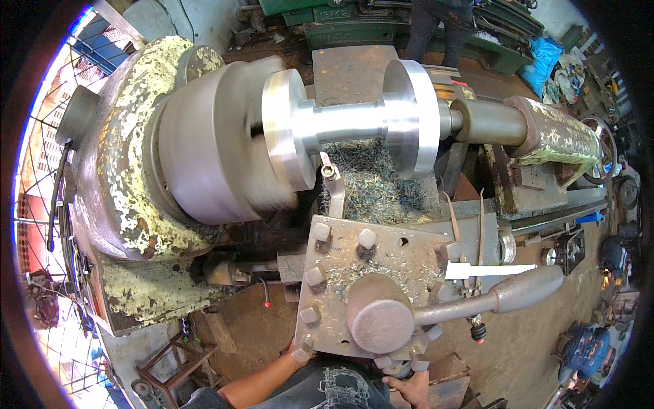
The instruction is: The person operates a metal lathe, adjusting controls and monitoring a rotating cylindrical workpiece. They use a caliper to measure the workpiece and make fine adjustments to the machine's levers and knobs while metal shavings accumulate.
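A shiny spool-shaped metal workpiece point(347, 123) with two wide flanges sits between the lathe chuck point(218, 140), whose edge is smeared by rotation, and the tailstock quill point(494, 123). The cutting tool point(330, 177) reaches up to the left flange. It is clamped in the square tool post point(340, 273), which carries several square-headed bolts, metal chips and a long lever point(490, 300). My left hand point(298, 356) is at the tool post's near left corner, its fingers mostly hidden. Below the near right corner, my right hand point(413, 390) is closed around a part that the post largely covers.
Curled chips point(375, 180) lie heaped under the workpiece. The worn headstock point(129, 170) rises on the left, and the tailstock point(558, 136) stands at the right with its handwheel point(601, 150). A person point(439, 27) stands behind the lathe near a green machine point(354, 31).
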### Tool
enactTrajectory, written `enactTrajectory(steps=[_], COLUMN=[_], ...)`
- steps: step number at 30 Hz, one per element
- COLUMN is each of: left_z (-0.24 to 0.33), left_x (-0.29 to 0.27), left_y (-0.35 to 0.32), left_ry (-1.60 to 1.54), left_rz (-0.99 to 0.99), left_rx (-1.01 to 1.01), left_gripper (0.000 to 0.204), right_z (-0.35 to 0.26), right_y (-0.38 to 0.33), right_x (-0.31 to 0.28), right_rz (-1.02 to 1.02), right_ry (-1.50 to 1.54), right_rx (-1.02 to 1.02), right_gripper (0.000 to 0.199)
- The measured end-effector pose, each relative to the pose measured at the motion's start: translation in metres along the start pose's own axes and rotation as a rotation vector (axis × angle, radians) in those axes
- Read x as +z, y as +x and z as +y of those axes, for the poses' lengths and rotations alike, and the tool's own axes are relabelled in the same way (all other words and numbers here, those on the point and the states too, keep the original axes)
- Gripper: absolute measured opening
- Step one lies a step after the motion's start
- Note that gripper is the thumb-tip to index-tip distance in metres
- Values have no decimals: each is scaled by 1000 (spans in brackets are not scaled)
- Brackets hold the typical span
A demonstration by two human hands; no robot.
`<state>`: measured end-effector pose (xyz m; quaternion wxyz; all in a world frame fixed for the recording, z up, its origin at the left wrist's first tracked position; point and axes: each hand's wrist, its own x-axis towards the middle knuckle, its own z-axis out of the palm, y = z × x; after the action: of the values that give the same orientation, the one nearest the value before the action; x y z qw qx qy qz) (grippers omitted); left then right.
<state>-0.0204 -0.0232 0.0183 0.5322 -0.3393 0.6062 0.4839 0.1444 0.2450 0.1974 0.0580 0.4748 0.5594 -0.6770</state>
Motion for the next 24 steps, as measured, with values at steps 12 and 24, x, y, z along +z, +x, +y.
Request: enactTrajectory(steps=[12,24], left_z=[2,18], left_x=[4,5], left_y=[-3,-28], left_ry=[-2,-92], left_rz=[-38,-98], left_rx=[5,-19], left_gripper=[40,21], right_z=[-4,1], right_y=[5,7], right_x=[-5,-14], right_rz=[-81,-128], right_ry=[-39,-310], right_rx=[6,28], right_gripper=[89,95])
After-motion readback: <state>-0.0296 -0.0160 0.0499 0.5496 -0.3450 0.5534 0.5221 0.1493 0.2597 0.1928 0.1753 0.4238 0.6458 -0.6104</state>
